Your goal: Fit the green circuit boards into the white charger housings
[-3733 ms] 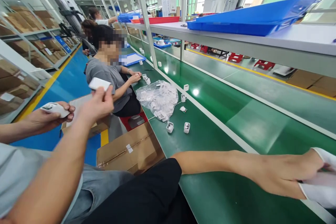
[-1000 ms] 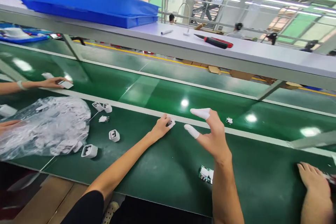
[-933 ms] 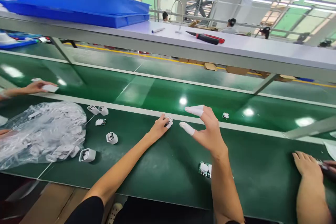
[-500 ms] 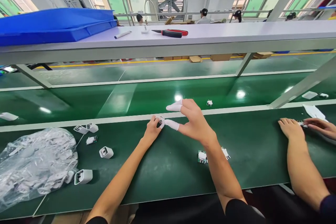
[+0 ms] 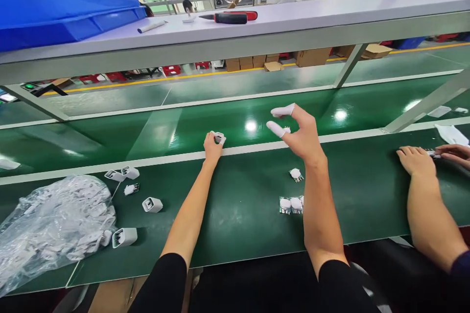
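My left hand (image 5: 212, 150) is closed around a small white plastic housing (image 5: 220, 137), holding it over the near edge of the green belt. To the right, my right hand (image 5: 305, 138) is raised with thumb and forefinger apart, white finger cots on both tips, and nothing between them. Just behind the thumb, a small white-topped part (image 5: 287, 129) shows on the belt, partly covered. Nearer to me, one circuit board with a white pad (image 5: 295, 174) lies on the green bench. Several more boards (image 5: 285, 205) sit in a row beside my right forearm, which hides some of them.
A clear bag of white parts (image 5: 62, 225) lies at left, with several white housings (image 5: 125, 237) and another board (image 5: 131, 189) beside it. Pliers (image 5: 231, 17) and a blue tray (image 5: 69, 14) rest on the shelf. A co-worker's hands (image 5: 418, 161) are at right.
My left hand has gone forward to the belt edge with the housing. My right hand has drawn away from it, forward and to the right. The view has tilted down.
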`<state>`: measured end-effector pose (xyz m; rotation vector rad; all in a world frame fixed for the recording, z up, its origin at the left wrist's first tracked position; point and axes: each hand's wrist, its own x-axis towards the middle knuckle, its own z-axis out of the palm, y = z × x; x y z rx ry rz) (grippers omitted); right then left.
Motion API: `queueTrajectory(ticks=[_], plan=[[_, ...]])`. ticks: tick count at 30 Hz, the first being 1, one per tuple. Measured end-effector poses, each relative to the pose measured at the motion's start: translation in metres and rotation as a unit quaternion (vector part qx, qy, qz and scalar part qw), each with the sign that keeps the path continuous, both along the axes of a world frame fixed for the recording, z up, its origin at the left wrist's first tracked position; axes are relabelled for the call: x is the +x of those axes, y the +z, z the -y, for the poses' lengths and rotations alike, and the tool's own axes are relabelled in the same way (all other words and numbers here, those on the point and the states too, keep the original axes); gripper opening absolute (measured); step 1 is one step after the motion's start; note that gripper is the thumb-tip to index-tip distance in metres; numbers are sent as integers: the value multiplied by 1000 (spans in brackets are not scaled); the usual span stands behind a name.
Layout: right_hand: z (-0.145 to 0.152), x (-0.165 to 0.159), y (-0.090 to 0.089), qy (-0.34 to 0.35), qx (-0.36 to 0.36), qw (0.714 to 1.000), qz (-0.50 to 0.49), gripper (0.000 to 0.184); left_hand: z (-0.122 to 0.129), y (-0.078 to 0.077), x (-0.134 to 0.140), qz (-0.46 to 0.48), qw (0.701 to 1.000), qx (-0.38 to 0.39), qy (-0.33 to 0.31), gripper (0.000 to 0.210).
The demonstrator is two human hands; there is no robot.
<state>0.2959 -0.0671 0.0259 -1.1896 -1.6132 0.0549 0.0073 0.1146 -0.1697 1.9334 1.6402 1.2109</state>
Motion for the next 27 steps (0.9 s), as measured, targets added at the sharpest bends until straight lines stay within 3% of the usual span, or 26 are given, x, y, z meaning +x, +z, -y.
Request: queueTrajectory(ticks=[3,6,11,15,19,23,27], plan=[[-22,38,-28,-85,-135,987,14,33,1,-4,0,11,1000,0,24,42],[-39,69,-61,-177,-327,925,75,36,10,-4,1,20,997,32,61,66],[-60,79,-110,-218,-450,858,114,43,21,-3,7,11,997,73,19,39],[-87,59,-134,-234,-477,836,139,63,20,-5,11,-3,996,76,-41,27],[-118,39,-142,-228,-473,838,149,67,19,-5,11,-3,996,80,-50,24],[-133,23,-133,-175,-449,864,147,58,22,-3,8,-3,995,85,-55,20],[-107,18,-114,-64,-396,900,169,63,25,-4,7,-4,995,78,-69,18]])
